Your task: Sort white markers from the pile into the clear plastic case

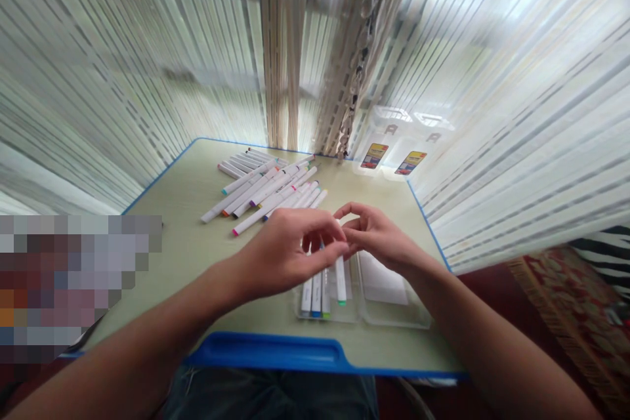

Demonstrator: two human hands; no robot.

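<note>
My left hand (295, 246) is closed in a pinch, thumb and fingertips on a white marker (341, 281) with a green end. From the other side my right hand (378, 235) meets it with bent fingers, also closed at the marker's upper part, which the fingers hide. Beneath my hands lies an opened clear plastic case (355, 320). Several white markers (315, 289) with grey, blue and lime ends rest side by side in its left half. A white sheet (386, 279) shows in the right half.
A loose pile of several white markers (268, 190) with coloured ends lies farther back on the table (187, 249). Two clear cases (388, 144) with labels stand at the back right. A blue tray edge (270, 351) runs along the front. String curtains (207, 46) hang behind.
</note>
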